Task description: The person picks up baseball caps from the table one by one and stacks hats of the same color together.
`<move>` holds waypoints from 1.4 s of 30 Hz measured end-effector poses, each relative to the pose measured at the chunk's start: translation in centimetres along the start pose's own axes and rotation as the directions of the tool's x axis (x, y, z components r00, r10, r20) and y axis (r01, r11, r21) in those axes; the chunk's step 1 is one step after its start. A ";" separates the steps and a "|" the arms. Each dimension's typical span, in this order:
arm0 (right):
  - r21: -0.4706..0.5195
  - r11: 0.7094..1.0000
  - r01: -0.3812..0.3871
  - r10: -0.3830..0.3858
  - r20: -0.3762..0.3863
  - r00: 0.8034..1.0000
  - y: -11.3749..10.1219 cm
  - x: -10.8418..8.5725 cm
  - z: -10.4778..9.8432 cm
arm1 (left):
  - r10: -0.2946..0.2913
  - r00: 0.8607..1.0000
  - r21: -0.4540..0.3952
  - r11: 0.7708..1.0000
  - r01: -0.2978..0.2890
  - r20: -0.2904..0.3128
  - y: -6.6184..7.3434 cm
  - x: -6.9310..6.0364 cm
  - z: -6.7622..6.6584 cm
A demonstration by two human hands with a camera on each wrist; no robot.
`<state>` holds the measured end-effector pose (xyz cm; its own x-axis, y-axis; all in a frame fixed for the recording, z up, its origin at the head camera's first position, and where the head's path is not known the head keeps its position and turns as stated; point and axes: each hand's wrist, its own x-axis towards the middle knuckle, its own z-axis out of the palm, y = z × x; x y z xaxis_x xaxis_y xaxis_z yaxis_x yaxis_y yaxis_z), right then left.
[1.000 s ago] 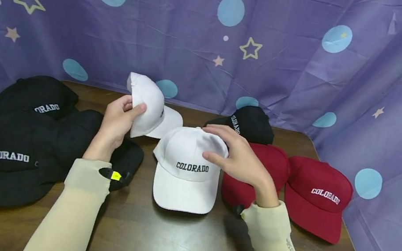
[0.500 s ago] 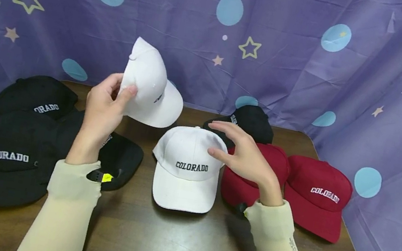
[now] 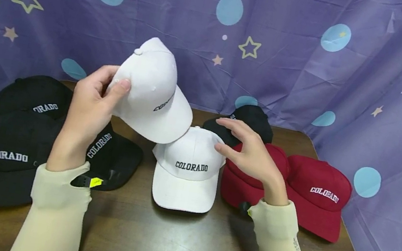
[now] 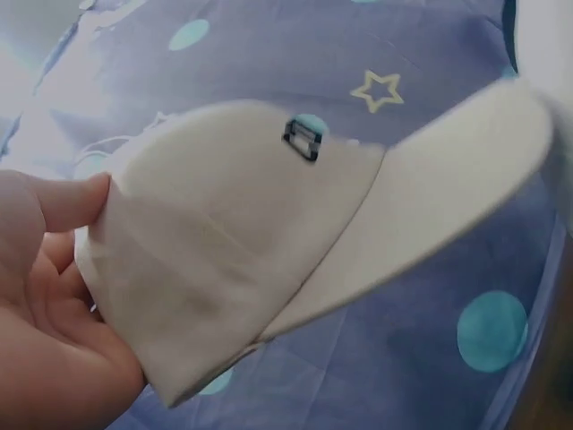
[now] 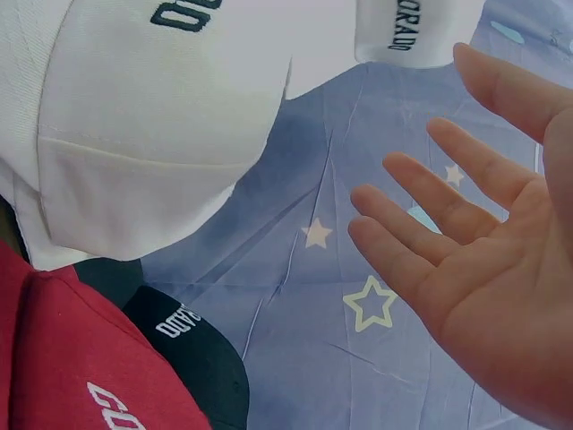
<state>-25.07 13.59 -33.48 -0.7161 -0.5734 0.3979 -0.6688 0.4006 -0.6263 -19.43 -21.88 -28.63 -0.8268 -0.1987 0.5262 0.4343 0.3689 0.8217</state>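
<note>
My left hand (image 3: 88, 110) pinches a white baseball cap (image 3: 147, 84) by its back edge, thumb outside, and holds it tilted in the air. Its brim points right and down, in front of the top left of a second white cap (image 3: 192, 151) that sits on the table with COLORADO across its front. The left wrist view shows the held cap (image 4: 233, 215) from the side, thumb and fingers at its rear rim. To the right of the lower white cap hovers my right hand (image 3: 253, 159), its fingers spread and holding nothing; the right wrist view shows the palm (image 5: 501, 296).
Several black caps (image 3: 10, 154) cluster at the left of the wooden table (image 3: 164, 244). Two red caps (image 3: 315, 197) sit at the right, partly behind my right hand. A black cap (image 3: 256, 121) stands behind them. A purple star-patterned curtain (image 3: 287, 73) encloses the back and sides.
My left hand has lifted the white cap off the table and drawn back leftward, turning its front toward me. My right hand has moved slightly right, away from the lower white cap.
</note>
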 end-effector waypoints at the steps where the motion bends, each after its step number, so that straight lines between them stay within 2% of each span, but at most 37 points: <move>1: 0.008 1.000 -0.004 0.004 -0.003 1.000 0.0 0.0 -0.1 | 0.009 1.000 -0.023 1.000 -0.009 0.015 0.2 -0.1 0.0; 3: 0.025 1.000 -0.013 0.014 -0.008 1.000 0.1 0.0 -0.2 | 0.029 0.998 -0.102 0.994 -0.023 0.057 0.4 -0.2 -0.1; 6: 0.048 0.998 -0.036 0.037 -0.019 0.999 0.1 -0.1 -0.3 | 0.064 0.989 -0.236 0.971 -0.031 0.134 0.7 -0.3 -0.1; 8: 0.060 0.997 -0.053 0.055 -0.028 0.998 0.1 -0.1 -0.4 | 0.081 0.976 -0.296 0.955 -0.018 0.201 0.7 -0.4 0.0; 10: 0.071 0.995 -0.065 0.068 -0.038 0.997 0.1 -0.1 -0.5 | 0.096 0.958 -0.317 0.948 -0.005 0.270 0.7 -0.5 0.1; 13: 0.087 0.994 -0.066 0.072 -0.059 0.996 0.2 -0.2 -0.6 | 0.114 0.918 -0.316 0.949 0.014 0.381 0.3 -0.5 0.4; 18: 0.151 0.988 -0.038 0.053 -0.099 0.994 0.2 -0.2 -0.8 | 0.157 0.830 -0.312 0.950 0.022 0.535 -0.5 -0.4 1.2; 20: 0.184 0.983 -0.029 0.050 -0.111 0.993 0.2 -0.2 -0.8 | 0.166 0.794 -0.311 0.950 0.029 0.584 -0.9 -0.4 1.6; 22: 0.208 0.978 -0.021 0.048 -0.122 0.991 0.2 -0.3 -0.8 | 0.169 0.765 -0.307 0.951 0.039 0.622 -1.2 -0.3 1.9; 26: 0.239 0.971 -0.012 0.043 -0.127 0.991 0.1 -0.2 -0.8 | 0.166 0.718 -0.304 0.950 0.066 0.675 -1.9 -0.3 2.6; 29: 0.249 0.968 -0.015 0.044 -0.111 0.993 0.1 -0.2 -0.7 | 0.147 0.700 -0.296 0.950 0.097 0.699 -2.4 -0.3 3.0; 34: 0.285 0.957 -0.059 0.079 -0.061 0.995 0.1 -0.4 -0.7 | 0.120 0.681 -0.285 0.949 0.136 0.722 -3.1 -0.2 3.4; 39: 0.321 0.942 -0.097 0.111 -0.023 0.994 0.4 -0.5 -0.6 | 0.114 0.649 -0.272 0.951 0.148 0.753 -3.8 -0.1 3.7; 42: 0.349 0.932 -0.095 0.102 -0.002 0.995 0.6 -0.5 -0.5 | 0.098 0.641 -0.254 0.954 0.156 0.761 -4.1 0.0 3.9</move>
<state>-25.23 14.49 -33.76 -0.7810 -0.5278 0.3337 -0.4861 0.1783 -0.8555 -22.58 -19.84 -32.87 -0.7597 0.5997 0.2513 0.3761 0.0900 0.9222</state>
